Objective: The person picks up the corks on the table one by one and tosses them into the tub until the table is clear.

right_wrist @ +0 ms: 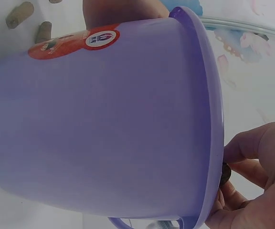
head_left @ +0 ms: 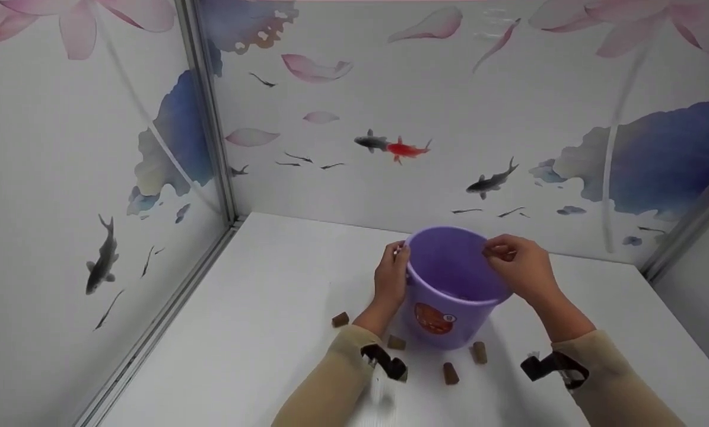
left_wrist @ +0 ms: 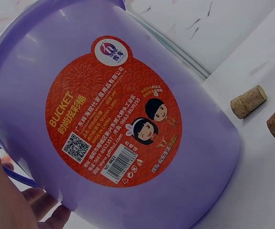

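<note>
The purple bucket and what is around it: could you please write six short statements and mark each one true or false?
1. The left hand grips the bucket. True.
2. The bucket is green. False: it is purple.
3. Several corks lie on the table. True.
4. The bucket is plain outside. False: it bears a red label.
5. The right hand pinches a small dark thing. True.
6. The corks are blue. False: they are brown.
</note>
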Available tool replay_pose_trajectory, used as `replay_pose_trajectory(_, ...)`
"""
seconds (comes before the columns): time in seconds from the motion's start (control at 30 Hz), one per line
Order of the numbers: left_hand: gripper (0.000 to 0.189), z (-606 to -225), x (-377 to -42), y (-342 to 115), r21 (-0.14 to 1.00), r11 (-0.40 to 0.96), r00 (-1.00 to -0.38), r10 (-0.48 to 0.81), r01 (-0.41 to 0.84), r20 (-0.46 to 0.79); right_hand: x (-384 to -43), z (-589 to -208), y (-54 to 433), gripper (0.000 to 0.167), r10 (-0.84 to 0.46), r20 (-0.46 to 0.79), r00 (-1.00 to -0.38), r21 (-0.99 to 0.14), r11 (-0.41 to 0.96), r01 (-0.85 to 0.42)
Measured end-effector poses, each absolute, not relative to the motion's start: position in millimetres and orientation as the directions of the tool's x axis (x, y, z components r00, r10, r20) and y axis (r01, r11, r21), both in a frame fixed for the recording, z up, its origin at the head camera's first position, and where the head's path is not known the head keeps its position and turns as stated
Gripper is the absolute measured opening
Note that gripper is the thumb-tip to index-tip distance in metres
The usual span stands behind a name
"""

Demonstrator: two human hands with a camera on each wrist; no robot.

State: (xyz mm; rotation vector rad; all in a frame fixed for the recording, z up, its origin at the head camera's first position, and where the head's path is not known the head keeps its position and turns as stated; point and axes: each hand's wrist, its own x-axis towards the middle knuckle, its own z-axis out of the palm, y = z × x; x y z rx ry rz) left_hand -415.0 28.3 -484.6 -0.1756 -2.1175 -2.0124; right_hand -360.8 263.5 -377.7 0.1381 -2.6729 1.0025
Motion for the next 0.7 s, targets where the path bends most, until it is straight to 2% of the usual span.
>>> replay_pose_trajectory(0.27,0.05,-485.1,-414.0,25.8,0.972,0.036,-0.971,-0.043,0.233,0.234,-368.7,-378.9,260.1,0.027,0.019,0.289,-0.957,-0.662,0.726,-0.185)
replay_pose_trajectory(0.7,0.049,-485.9,-414.0,27.7,0.973,0.043,-0.972,-0.041,0.228,0.23,-382.6,-372.4,261.0,0.034,0.053,0.185,-0.981,-0.726,0.68,-0.101)
